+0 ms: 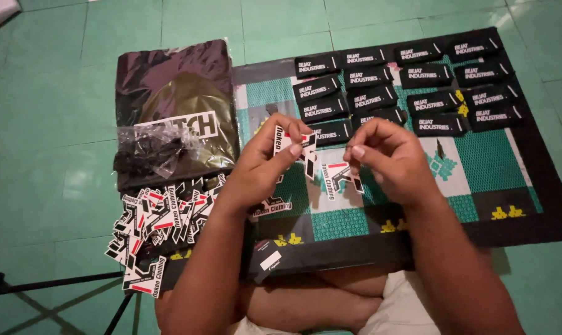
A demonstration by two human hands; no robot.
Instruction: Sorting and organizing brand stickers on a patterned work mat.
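Green tiled floor (64, 155), patterned mat (479, 167): left hand (265, 164) pinches 1 sticker (291, 141), right hand (389, 161) fingertips pinched together, contents unclear, sticker pile (157, 229) nearby.

Black stand (20, 288) cut off bottom-left

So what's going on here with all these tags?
A person sits on a green tiled floor with a patterned mat in front. The left hand holds a white, black and red card tag; the right hand pinches at something too small to tell. A heap of similar tags lies beside a bagged dark garment, with rows of black labels on the mat.
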